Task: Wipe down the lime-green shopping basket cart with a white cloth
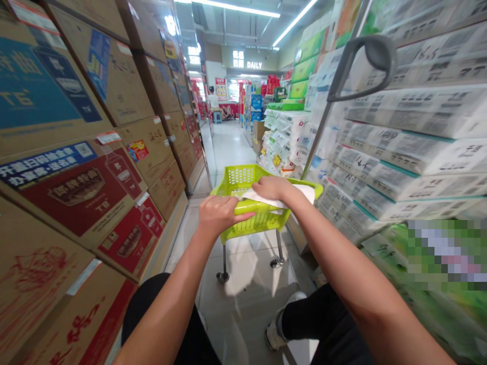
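A small lime-green shopping cart (253,233) with perforated basket walls stands on wheels in front of me. My left hand (217,212) is closed around the left part of its near rim. Across on the right, my right hand (272,187) presses its bent fingers onto a white cloth or paper (302,192) lying over the rim. The inside of the basket is partly hidden behind my hands. A metal pole (317,134) with a grey loop grip (361,68) rises at the cart's right; where it joins below cannot be made out.
Stacked cardboard cartons (68,187) line the left side. Piled packs of paper goods (411,137) stand close on the right, with green packs (384,248) lower down. The tiled aisle (228,139) runs ahead towards a person (213,99) near a blue stool (217,116).
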Tool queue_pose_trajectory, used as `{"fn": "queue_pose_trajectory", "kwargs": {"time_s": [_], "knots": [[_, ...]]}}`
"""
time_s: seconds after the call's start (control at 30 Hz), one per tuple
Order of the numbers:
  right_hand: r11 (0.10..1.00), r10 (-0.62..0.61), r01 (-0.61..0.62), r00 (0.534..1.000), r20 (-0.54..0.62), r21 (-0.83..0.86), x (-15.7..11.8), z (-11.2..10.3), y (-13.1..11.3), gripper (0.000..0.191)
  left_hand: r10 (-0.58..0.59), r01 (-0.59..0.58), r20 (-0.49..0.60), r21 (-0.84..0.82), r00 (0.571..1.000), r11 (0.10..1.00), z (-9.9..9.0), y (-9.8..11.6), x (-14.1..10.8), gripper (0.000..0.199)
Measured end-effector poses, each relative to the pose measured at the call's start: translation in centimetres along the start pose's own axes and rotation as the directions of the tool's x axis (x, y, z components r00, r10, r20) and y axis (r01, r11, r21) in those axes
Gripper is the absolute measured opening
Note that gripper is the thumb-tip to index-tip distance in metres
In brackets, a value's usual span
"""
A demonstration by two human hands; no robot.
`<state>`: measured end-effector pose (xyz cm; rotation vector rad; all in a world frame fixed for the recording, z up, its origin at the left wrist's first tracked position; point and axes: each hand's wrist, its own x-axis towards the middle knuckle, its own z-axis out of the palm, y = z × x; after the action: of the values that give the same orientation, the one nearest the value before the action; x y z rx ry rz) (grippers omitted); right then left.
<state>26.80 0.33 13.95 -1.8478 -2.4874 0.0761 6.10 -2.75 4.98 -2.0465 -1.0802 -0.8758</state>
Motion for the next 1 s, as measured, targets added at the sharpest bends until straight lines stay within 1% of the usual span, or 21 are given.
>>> {"fn": "queue_pose_trajectory", "kwargs": {"time_s": [0.03, 0.07, 0.1, 0.13, 0.2, 0.23, 0.27, 0.33, 0.4, 0.43, 0.5, 0.57, 0.6, 0.67, 0.7, 0.73, 0.77, 0.8, 0.87, 0.97, 1.0], "knots": [[1.0, -0.021, 0.021, 0.999, -0.04, 0.004, -0.4, 0.4, -0.4, 0.052, -0.003, 0.003, -0.013, 0.008, 1.0, 1.0, 0.1, -0.2, -0.1, 0.067], [0.998, -0.056, 0.058, 0.993, -0.106, 0.012, -1.2, 1.0, -0.9, 0.051, -0.008, 0.008, -0.016, 0.012, 1.0, 1.0, 0.1, -0.4, -0.1, 0.066], [0.995, -0.097, 0.102, 0.976, -0.193, 0.018, -2.2, 1.9, -1.4, 0.05, -0.012, 0.013, -0.013, 0.011, 1.0, 1.0, 0.2, -0.7, -0.1, 0.065], [0.989, -0.136, 0.146, 0.947, -0.291, 0.015, -3.3, 3.0, -1.8, 0.048, -0.015, 0.015, -0.007, 0.003, 1.0, 1.0, 0.4, -0.9, -0.1, 0.063], [0.98, -0.182, 0.201, 0.87, -0.458, -0.007, -5.8, 5.3, -2.4, 0.047, -0.019, 0.019, 0.004, -0.023, 1.0, 1.0, 0.7, -1.5, -0.1, 0.061], [0.977, -0.19, 0.21, 0.836, -0.514, -0.019, -6.9, 6.3, -2.6, 0.049, -0.017, 0.017, 0.003, -0.035, 1.0, 0.999, 0.9, -1.6, 0.0, 0.06], [0.977, -0.192, 0.211, 0.814, -0.549, -0.029, -7.7, 7.1, -2.7, 0.052, -0.016, 0.016, -0.007, -0.043, 1.0, 0.999, 1.1, -1.7, 0.0, 0.059], [0.978, -0.19, 0.205, 0.796, -0.575, -0.04, -8.5, 7.6, -2.8, 0.051, -0.013, 0.011, -0.028, -0.05, 1.0, 0.999, 1.3, -1.5, 0.0, 0.056], [0.975, -0.208, 0.217, 0.803, -0.558, -0.051, -8.1, 6.8, -2.8, 0.046, -0.012, 0.01, -0.044, -0.056, 0.999, 0.998, 1.4, -1.0, 0.1, 0.052], [0.971, -0.225, 0.23, 0.818, -0.529, -0.057, -7.5, 6.0, -2.9, 0.042, -0.015, 0.012, -0.045, -0.064, 0.999, 0.998, 1.3, -0.6, 0.2, 0.052], [0.974, -0.222, 0.222, 0.877, -0.426, -0.05, -5.6, 4.0, -3.0, 0.041, -0.024, 0.022, -0.024, -0.091, 0.999, 0.996, 0.9, 0.2, 0.3, 0.053], [0.989, -0.141, 0.147, 0.949, -0.282, 0.0, -3.3, 2.2, -3.0, 0.045, -0.039, 0.04, 0.015, -0.111, 0.999, 0.993, 0.5, 0.9, 0.6, 0.056], [0.995, -0.089, 0.097, 0.975, -0.206, 0.031, -2.2, 1.6, -2.9, 0.047, -0.046, 0.049, 0.034, -0.109, 0.998, 0.993, 0.4, 1.2, 0.7, 0.057], [0.997, -0.015, 0.023, 0.995, -0.096, 0.076, -0.7, 0.8, -2.6, 0.051, -0.061, 0.066, 0.06, -0.079, 0.996, 0.995, 0.2, 1.5, 0.8, 0.058], [0.996, -0.008, 0.015, 0.997, -0.08, 0.086, -0.5, 0.7, -2.5, 0.052, -0.07, 0.074, 0.068, -0.059, 0.995, 0.995, 0.3, 1.5, 0.8, 0.058], [0.996, -0.016, 0.024, 0.995, -0.097, 0.085, -0.5, 0.9, -2.4, 0.052, -0.08, 0.084, 0.076, -0.045, 0.994, 0.995, 0.4, 1.5, 0.8, 0.058], [0.996, -0.037, 0.049, 0.989, -0.145, 0.076, -0.8, 1.2, -2.4, 0.051, -0.091, 0.094, 0.087, -0.039, 0.992, 0.995, 0.6, 1.4, 0.7, 0.058], [0.995, -0.072, 0.086, 0.974, -0.214, 0.056, -1.4, 1.7, -2.4, 0.048, -0.1, 0.105, 0.102, -0.044, 0.99, 0.993, 0.8, 1.4, 0.6, 0.057], [0.983, -0.171, 0.183, 0.916, -0.363, -0.003, -2.9, 3.1, -2.5, 0.044, -0.127, 0.138, 0.141, -0.071, 0.982, 0.988, 1.0, 1.3, 0.5, 0.05], [0.941, -0.317, 0.33, 0.793, -0.521, -0.071, -5.1, 5.6, -2.3, 0.039, -0.177, 0.203, 0.177, -0.146, 0.968, 0.968, 0.2, 1.2, 0.5, 0.03], [0.923, -0.353, 0.377, 0.753, -0.556, -0.077, -5.7, 6.3, -2.1, 0.039, -0.181, 0.215, 0.178, -0.2, 0.967, 0.956, -0.4, 0.9, 0.5, 0.028]]}}
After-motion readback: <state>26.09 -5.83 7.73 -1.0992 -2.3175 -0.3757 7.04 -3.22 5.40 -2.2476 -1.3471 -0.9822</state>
